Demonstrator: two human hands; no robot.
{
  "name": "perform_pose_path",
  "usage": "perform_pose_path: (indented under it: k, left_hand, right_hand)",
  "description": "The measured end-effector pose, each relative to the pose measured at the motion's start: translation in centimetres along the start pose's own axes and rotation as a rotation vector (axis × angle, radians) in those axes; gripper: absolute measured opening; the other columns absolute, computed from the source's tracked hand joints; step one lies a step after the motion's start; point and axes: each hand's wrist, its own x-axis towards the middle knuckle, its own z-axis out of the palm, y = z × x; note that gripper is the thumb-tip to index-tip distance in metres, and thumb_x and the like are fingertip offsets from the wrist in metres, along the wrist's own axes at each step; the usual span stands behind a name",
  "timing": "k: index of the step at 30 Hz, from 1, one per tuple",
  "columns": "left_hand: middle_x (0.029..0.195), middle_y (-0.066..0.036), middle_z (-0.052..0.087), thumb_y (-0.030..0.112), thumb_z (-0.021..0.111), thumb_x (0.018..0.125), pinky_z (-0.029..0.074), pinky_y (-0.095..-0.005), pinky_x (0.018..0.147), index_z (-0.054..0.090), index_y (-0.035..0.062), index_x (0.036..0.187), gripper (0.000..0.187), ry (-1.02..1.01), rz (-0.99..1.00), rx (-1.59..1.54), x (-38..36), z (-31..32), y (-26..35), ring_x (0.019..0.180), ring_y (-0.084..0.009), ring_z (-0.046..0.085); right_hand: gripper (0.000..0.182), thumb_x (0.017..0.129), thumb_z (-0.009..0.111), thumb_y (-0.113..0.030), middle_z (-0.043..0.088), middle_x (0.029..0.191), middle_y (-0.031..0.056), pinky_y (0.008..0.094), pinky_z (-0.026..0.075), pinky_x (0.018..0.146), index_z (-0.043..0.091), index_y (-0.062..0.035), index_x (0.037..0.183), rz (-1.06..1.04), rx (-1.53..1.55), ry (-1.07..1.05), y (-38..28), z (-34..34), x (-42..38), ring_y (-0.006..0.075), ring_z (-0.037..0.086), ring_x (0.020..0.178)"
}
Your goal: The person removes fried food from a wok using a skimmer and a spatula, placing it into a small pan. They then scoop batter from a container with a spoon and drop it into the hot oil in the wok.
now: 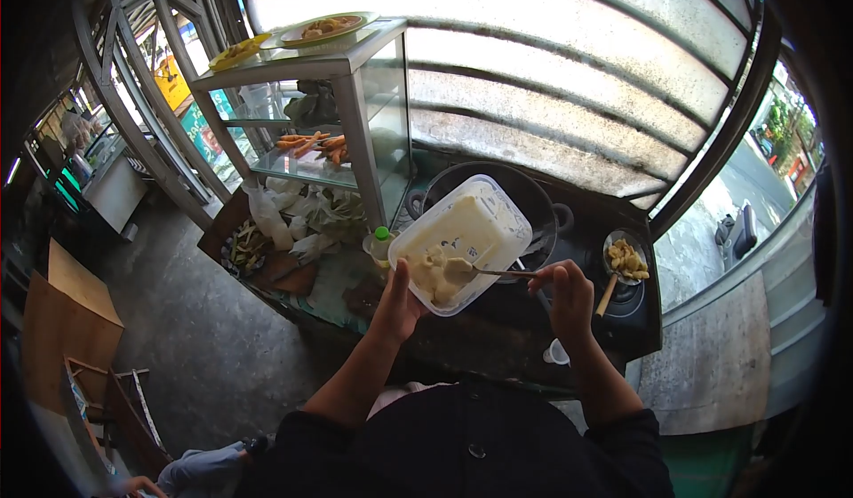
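My left hand (404,304) grips the near left edge of a white plastic container (499,223), which is tilted toward me. Pale, thick batter (431,276) lies pooled at its near end, with smears over the rest of the inside. In my right hand (566,292) is the handle of a metal spoon (502,273), fingers closed round it. The spoon's bowl rests in the batter. Below and behind the container sits a dark wok (555,198), partly covered by it.
A glass display case (346,98) with carrots (306,145) and plates on top stands at left. Fried pieces (625,258) lie in a strainer on the right. A green-capped bottle (381,242), plastic bags (271,214) and a small white cup (557,353) are on the counter. Another person's arm (204,467) shows lower left.
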Motion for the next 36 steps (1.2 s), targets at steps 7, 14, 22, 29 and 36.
perform_pose_path:
  k: [7,14,22,29,36]
  left_hand:
    - [0.141,-0.01,0.038,0.058,0.058,0.084,0.045,-0.0497,0.096,0.02,0.0128,0.144,0.084,0.011,-0.028,0.001,-0.5,0.5,0.9,0.127,-0.0279,0.045]
    - [0.136,-0.014,0.039,0.044,0.065,0.085,0.048,-0.0464,0.094,0.018,0.0087,0.141,0.082,0.029,0.119,0.129,-0.7,0.6,1.8,0.124,-0.0281,0.047]
    - [0.141,-0.013,0.039,0.047,0.063,0.086,0.042,-0.0443,0.101,0.02,0.0088,0.145,0.082,0.03,0.096,0.134,-1.0,0.3,2.4,0.127,-0.027,0.044]
    - [0.14,-0.013,0.041,0.046,0.061,0.087,0.043,-0.0448,0.1,0.024,0.0084,0.144,0.077,0.059,0.078,0.127,-0.8,0.3,2.2,0.126,-0.0277,0.045]
    - [0.141,-0.013,0.041,0.046,0.06,0.088,0.042,-0.045,0.101,0.026,0.0088,0.144,0.076,0.038,0.039,0.126,-0.5,1.0,2.3,0.127,-0.0273,0.045]
  right_hand:
    - [0.013,0.089,0.062,-0.016,0.065,0.079,0.0065,0.0323,0.052,0.069,0.06,-0.0025,0.087,-0.559,-0.397,-0.36,-1.4,-0.4,1.1,0.0209,0.066,0.075]
    - [0.022,0.08,0.07,-0.019,0.062,0.086,0.0034,0.0328,0.051,0.074,0.059,-0.0065,0.095,-0.891,-0.663,-0.489,-3.0,-0.5,1.3,0.0192,0.062,0.08]
    - [0.026,0.08,0.07,-0.022,0.06,0.086,0.0031,0.0328,0.05,0.077,0.058,-0.0069,0.097,-0.971,-0.751,-0.433,-3.2,-1.7,1.8,0.018,0.061,0.083]
    - [0.026,0.079,0.07,-0.021,0.061,0.088,0.0034,0.0332,0.05,0.077,0.058,-0.0067,0.097,-0.967,-0.791,-0.428,-2.7,-2.4,1.9,0.018,0.062,0.083]
    - [0.026,0.079,0.07,-0.021,0.063,0.088,0.0051,0.0347,0.05,0.076,0.059,-0.0055,0.097,-0.956,-0.766,-0.356,-1.5,-2.7,1.9,0.0198,0.062,0.082]
